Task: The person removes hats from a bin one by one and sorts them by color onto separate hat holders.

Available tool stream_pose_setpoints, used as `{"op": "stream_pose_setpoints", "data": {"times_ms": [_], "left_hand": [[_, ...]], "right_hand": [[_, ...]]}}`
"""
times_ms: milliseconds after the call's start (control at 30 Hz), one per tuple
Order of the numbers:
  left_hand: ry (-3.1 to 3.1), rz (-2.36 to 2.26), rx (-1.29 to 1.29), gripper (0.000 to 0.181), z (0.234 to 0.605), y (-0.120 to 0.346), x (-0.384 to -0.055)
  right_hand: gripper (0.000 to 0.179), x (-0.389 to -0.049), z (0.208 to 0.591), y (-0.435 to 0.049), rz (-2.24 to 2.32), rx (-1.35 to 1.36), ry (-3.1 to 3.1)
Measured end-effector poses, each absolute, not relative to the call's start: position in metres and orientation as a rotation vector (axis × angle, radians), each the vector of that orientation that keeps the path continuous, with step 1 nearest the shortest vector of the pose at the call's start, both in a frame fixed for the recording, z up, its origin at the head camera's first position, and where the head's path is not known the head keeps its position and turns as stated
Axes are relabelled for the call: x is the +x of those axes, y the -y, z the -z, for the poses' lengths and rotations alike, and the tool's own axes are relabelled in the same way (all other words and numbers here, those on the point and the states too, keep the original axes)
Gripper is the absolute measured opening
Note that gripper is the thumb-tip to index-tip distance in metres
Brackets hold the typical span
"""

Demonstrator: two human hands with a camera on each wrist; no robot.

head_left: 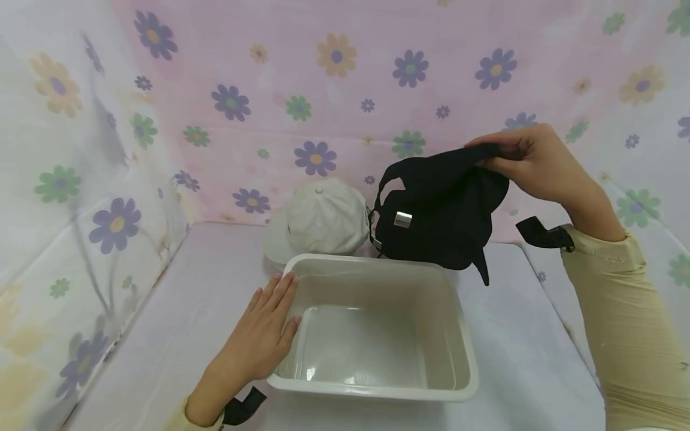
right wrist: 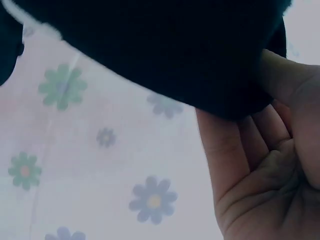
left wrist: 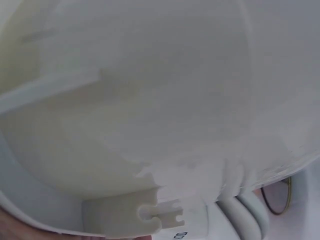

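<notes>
My right hand (head_left: 544, 164) pinches the edge of a black cap (head_left: 442, 209) between thumb and fingers. The cap hangs tilted above the far right rim of a white plastic basin (head_left: 466, 335). A silvery buckle and an arched gap show on its left part. In the right wrist view, the thumb and fingers (right wrist: 222, 145) close on the dark cloth (right wrist: 165, 45). My left hand (head_left: 259, 335) lies with fairly straight fingers on the basin's left rim. The left wrist view is filled by the basin's pale wall (left wrist: 175, 100). Inside, the basin holds nothing.
Behind the basin, a white cap (head_left: 329, 218) sits on the table, its brim toward the left. A pale cloth covers the table (head_left: 194, 293). Flowered curtains (head_left: 334, 108) enclose the back and both sides.
</notes>
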State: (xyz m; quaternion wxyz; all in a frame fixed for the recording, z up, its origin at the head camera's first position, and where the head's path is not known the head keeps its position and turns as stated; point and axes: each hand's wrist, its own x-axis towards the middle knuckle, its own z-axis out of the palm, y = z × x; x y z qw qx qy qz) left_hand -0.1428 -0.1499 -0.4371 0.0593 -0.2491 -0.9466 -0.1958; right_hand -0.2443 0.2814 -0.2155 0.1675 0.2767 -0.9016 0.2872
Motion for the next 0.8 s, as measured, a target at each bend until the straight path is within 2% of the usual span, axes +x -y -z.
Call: {"op": "stream_pose_setpoints", "data": {"times_ms": [233,500,633,800], "left_hand": [[2.881,0.602,-0.746,0.063,0.437,0.149,-0.143],[2.858,0.605,-0.768,0.062,0.435,0.148,-0.142],[2.867,0.578,-0.759,0.063,0.435,0.149,-0.142],[2.870,0.580,-0.754,0.063,0.435,0.149,-0.141]], "right_hand": [[0.029,-0.261,0.209,-0.299,-0.941,0.669,2.527],[0.026,-0.257,0.199,-0.311,-0.857,0.557,2.402],[0.024,-0.267,0.212,-0.306,-0.715,0.539,2.389],[0.025,-0.293,0.249,-0.297,-0.638,0.602,2.468]]}}
